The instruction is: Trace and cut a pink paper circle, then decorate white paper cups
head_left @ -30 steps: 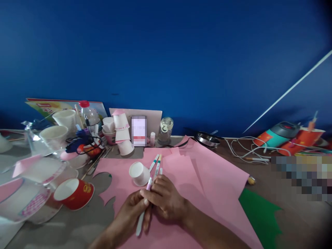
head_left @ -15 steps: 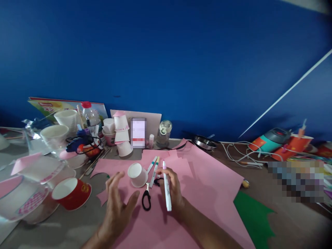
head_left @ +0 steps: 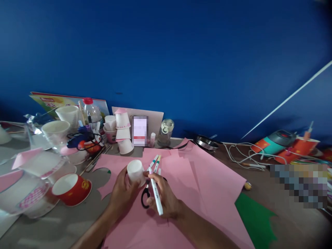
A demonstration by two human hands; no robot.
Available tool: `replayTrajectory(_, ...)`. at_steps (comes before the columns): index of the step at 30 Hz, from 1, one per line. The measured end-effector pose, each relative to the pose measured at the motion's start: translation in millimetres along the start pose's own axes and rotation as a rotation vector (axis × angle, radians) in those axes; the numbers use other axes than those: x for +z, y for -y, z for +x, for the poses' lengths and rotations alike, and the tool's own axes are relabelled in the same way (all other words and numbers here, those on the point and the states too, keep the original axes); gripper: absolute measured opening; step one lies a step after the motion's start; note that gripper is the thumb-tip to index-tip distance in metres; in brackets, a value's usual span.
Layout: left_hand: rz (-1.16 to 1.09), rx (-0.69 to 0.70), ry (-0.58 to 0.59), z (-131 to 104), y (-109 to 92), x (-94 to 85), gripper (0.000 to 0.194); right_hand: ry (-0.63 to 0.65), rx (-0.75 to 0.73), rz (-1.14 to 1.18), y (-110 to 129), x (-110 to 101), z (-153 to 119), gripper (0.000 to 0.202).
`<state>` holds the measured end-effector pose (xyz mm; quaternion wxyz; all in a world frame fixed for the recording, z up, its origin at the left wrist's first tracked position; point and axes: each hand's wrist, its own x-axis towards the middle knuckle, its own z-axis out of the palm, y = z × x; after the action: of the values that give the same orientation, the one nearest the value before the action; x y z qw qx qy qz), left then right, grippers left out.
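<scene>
Our left hand [head_left: 122, 192] curls around a white paper cup [head_left: 135, 168] over the pink paper [head_left: 207, 204]; our right hand [head_left: 166, 199] pinches a white marker [head_left: 156, 197], its tip near the cup. Between our hands we see black-handled scissors [head_left: 144, 200], with other markers [head_left: 156, 167] just beyond.
</scene>
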<state>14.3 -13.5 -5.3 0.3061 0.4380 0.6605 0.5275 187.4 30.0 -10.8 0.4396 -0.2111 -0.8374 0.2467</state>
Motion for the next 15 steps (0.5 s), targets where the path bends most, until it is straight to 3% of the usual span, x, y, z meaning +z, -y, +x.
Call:
replayTrajectory(3,-0.086,-0.022,0.045,-2,-9,-4.7,0.049,-0.100,-0.099,0.142,3,-1,-3,0.053)
replayTrajectory(7,-0.263,-0.054,0.148,-7,-13,-3.5,0.053,-0.232,-0.073,0.179,11,-1,-6,0.049)
replayTrajectory(15,-0.414,-0.145,0.322,-10,-15,-1.9,0.052,-0.163,-0.237,0.121,20,3,0,0.053)
